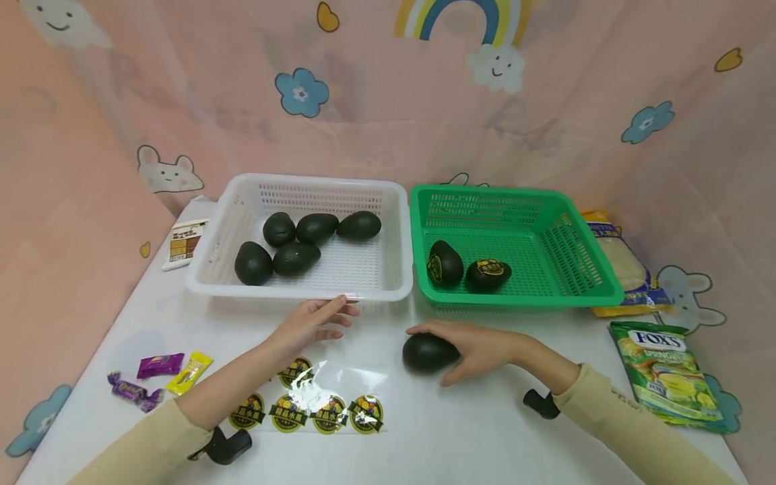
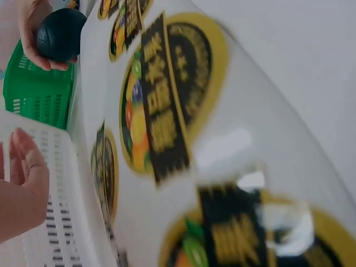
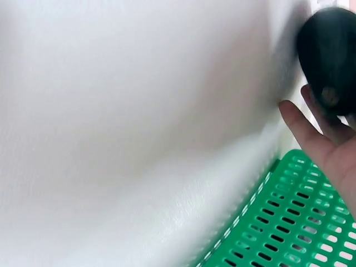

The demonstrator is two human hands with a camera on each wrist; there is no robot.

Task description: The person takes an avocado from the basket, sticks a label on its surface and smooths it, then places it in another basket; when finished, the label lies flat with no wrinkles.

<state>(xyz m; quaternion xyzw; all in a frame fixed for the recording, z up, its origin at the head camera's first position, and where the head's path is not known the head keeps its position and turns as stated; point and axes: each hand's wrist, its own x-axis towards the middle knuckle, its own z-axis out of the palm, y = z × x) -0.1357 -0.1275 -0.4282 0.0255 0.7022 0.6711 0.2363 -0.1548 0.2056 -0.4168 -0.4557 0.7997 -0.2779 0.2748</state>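
My right hand grips a dark green avocado at the table, in front of the gap between two baskets. Fingers reach over its far side and the thumb lies on the near side; no sticker shows on it. The left hand is held with loose fingers by the front rim of the white basket, holding nothing. Several plain avocados lie in that basket. Two avocados with round black-and-gold stickers sit in the green basket. Below the left hand lies a clear sheet of stickers.
Small wrapped candies lie at the left, and a flat packet is beside the white basket. Right of the green basket are a yellow-and-blue bag and a green FOX'S bag. A patterned pink curtain hangs behind.
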